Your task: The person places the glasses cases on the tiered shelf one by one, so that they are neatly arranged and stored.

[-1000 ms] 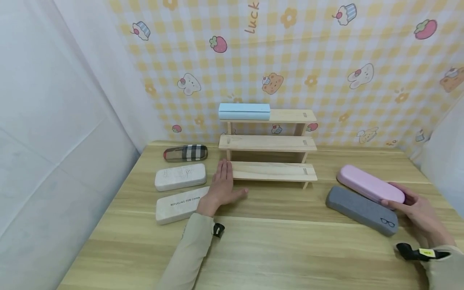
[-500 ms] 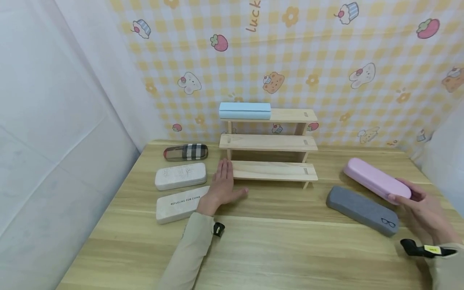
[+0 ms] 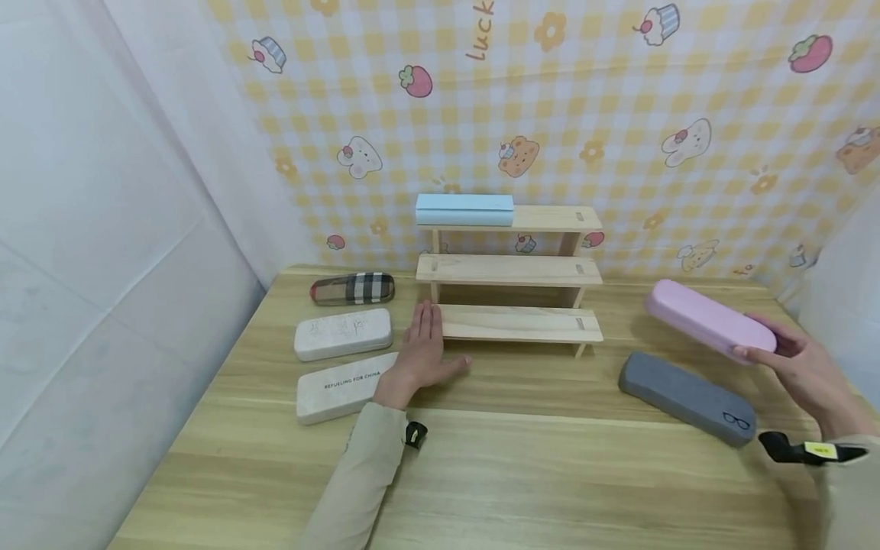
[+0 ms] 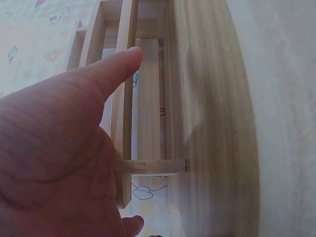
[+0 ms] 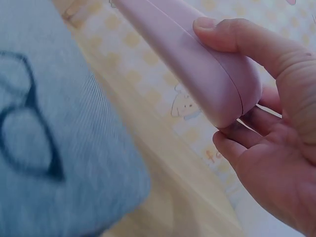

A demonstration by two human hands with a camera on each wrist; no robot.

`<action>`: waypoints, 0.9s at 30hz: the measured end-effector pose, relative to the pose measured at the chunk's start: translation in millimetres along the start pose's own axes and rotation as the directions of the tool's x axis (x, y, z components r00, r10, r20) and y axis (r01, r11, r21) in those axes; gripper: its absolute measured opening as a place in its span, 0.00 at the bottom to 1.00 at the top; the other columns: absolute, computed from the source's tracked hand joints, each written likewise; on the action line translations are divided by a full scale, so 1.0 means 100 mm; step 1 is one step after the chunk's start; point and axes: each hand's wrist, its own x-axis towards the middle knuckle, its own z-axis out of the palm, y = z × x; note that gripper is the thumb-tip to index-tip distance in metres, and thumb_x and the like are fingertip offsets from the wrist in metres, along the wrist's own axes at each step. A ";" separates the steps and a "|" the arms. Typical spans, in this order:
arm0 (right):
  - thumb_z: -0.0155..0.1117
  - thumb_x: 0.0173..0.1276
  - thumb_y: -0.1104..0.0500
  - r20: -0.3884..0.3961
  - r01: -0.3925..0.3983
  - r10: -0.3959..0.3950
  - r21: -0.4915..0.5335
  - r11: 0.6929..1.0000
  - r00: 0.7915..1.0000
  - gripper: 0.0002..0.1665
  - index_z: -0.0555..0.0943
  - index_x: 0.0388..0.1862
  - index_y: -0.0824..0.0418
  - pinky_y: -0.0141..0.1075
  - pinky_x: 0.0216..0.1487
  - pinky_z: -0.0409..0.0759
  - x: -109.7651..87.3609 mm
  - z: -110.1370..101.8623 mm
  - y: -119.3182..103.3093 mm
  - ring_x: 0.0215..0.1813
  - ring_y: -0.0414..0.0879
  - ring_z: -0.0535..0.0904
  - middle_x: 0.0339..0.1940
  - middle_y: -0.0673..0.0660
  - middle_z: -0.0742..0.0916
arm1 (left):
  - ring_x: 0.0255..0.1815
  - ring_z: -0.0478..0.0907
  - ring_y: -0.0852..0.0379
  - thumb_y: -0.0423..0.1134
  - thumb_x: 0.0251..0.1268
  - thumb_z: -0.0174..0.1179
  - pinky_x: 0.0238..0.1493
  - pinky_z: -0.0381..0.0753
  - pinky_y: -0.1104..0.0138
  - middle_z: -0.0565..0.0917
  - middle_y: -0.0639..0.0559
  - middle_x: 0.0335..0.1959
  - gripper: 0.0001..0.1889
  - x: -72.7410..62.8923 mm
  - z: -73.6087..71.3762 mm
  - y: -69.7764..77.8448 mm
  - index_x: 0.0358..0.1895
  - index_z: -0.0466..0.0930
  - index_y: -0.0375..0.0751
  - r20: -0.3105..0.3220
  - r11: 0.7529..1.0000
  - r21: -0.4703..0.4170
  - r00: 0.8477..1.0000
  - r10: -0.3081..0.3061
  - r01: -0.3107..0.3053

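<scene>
A pink glasses case (image 3: 711, 317) is held up off the table at the right, its near end gripped between the thumb and fingers of my right hand (image 3: 807, 370). The right wrist view shows the thumb on one side of the pink case (image 5: 197, 59) and the fingers under its end. Below it lies a grey-blue glasses case (image 3: 687, 397) with a spectacles print. My left hand (image 3: 415, 359) rests with straight fingers on the left end of the lowest tier of a wooden three-tier stand (image 3: 516, 325). A light blue case (image 3: 464, 210) sits on the top tier's left half.
Left of the stand, a plaid case (image 3: 353, 289), a white patterned case (image 3: 344, 334) and a white lettered case (image 3: 337, 389) lie in a column on the wooden table (image 3: 550, 473). A checked cloth (image 3: 467, 122) hangs behind the stand.
My right hand has lifted the pink case off the table and moved it away from the grey-blue one, slightly rightward and upward in view. The left hand has stayed put.
</scene>
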 end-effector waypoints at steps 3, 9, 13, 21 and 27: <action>0.63 0.63 0.64 -0.005 -0.005 0.005 0.008 1.000 1.000 0.35 0.66 0.68 0.51 0.14 0.39 0.66 0.04 0.00 -0.07 0.45 0.20 0.69 0.48 0.31 0.72 | 0.72 0.23 0.44 0.64 0.60 0.52 0.68 0.42 0.50 0.26 0.37 0.72 0.56 0.00 0.00 0.00 0.71 0.26 0.31 -0.013 1.000 -0.006 1.000 0.010 -0.010; 0.64 0.63 0.61 -0.016 -0.019 0.018 -0.028 0.999 1.000 0.35 0.66 0.69 0.49 0.14 0.38 0.66 0.11 0.00 -0.16 0.45 0.22 0.68 0.49 0.33 0.72 | 0.72 0.25 0.43 0.64 0.60 0.52 0.68 0.44 0.49 0.30 0.35 0.73 0.56 0.02 0.03 -0.02 0.71 0.27 0.30 -0.037 1.000 -0.009 0.999 0.027 -0.027; 0.64 0.63 0.58 -0.016 -0.040 0.040 -0.049 0.998 0.999 0.36 0.64 0.70 0.47 0.14 0.38 0.65 0.14 0.01 -0.23 0.45 0.24 0.67 0.51 0.33 0.72 | 0.72 0.25 0.44 0.64 0.61 0.52 0.68 0.43 0.50 0.30 0.35 0.73 0.55 0.01 0.03 -0.01 0.71 0.28 0.29 -0.029 1.000 -0.004 0.999 0.022 -0.022; 0.64 0.64 0.58 0.007 -0.039 0.039 -0.034 0.999 0.999 0.36 0.65 0.70 0.49 0.14 0.40 0.65 0.23 0.05 -0.36 0.49 0.28 0.67 0.54 0.37 0.71 | 0.72 0.25 0.43 0.60 0.61 0.54 0.68 0.43 0.49 0.31 0.34 0.72 0.54 -0.03 -0.02 0.01 0.71 0.30 0.27 -0.038 0.999 -0.023 0.999 0.025 -0.026; 0.63 0.65 0.60 0.028 -0.026 0.026 -0.005 1.000 0.999 0.36 0.63 0.71 0.50 0.16 0.42 0.64 0.30 0.07 -0.44 0.56 0.34 0.65 0.61 0.41 0.69 | 0.72 0.24 0.43 0.63 0.62 0.51 0.68 0.43 0.51 0.29 0.35 0.72 0.54 -0.01 -0.01 0.00 0.71 0.26 0.29 -0.012 1.000 0.017 1.000 0.012 -0.012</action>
